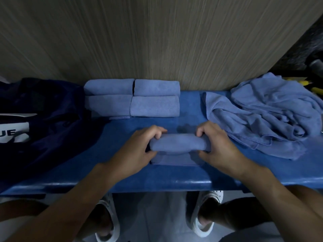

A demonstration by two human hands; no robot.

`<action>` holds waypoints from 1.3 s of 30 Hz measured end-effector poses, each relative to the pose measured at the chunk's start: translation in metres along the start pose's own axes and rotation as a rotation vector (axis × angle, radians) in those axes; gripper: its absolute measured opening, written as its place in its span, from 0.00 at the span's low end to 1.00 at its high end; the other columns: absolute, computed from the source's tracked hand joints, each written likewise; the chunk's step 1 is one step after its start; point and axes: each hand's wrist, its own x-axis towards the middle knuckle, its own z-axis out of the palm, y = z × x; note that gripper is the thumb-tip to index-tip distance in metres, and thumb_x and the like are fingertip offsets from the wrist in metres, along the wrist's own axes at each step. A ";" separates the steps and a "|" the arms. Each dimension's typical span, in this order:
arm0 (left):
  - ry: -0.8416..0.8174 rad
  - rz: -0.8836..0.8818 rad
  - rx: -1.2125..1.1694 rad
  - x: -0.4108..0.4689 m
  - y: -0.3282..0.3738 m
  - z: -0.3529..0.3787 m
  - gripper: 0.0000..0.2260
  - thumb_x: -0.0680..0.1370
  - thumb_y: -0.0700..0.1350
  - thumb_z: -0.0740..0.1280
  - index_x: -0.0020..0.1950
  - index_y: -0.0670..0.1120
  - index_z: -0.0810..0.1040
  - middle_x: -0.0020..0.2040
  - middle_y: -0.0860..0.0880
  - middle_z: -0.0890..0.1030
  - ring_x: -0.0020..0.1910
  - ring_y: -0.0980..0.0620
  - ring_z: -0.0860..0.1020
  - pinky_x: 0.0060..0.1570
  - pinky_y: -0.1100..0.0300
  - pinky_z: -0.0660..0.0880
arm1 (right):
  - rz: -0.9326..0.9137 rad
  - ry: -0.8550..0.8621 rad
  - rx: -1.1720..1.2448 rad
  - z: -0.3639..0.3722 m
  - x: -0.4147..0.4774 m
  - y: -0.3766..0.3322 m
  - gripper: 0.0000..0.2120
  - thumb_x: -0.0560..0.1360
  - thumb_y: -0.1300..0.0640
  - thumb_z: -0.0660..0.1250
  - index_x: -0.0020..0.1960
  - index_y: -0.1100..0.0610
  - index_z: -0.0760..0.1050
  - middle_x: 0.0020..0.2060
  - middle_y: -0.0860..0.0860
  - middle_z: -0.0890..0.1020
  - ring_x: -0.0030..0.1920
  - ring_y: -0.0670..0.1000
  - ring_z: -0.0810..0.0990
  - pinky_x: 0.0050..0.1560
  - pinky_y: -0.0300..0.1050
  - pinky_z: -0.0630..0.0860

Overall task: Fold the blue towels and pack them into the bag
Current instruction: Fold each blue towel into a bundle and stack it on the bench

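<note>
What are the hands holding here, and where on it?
A partly rolled blue towel, gripped at its two ends: left hand on the left end, right hand on the right end.

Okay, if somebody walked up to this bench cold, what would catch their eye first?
Probably the left hand and right hand at the centre of the blue bench, gripping the ends of a half-rolled towel. Next, the four folded towels set in a neat block against the wooden wall, and the crumpled heap of unfolded towels at the right end.
</note>
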 end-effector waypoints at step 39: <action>0.260 -0.411 -0.356 -0.009 0.008 -0.040 0.17 0.73 0.40 0.75 0.58 0.48 0.73 0.49 0.49 0.85 0.47 0.55 0.84 0.45 0.59 0.80 | 0.426 -0.044 0.822 -0.002 0.012 -0.039 0.24 0.67 0.59 0.78 0.60 0.58 0.74 0.52 0.55 0.83 0.53 0.53 0.83 0.51 0.43 0.80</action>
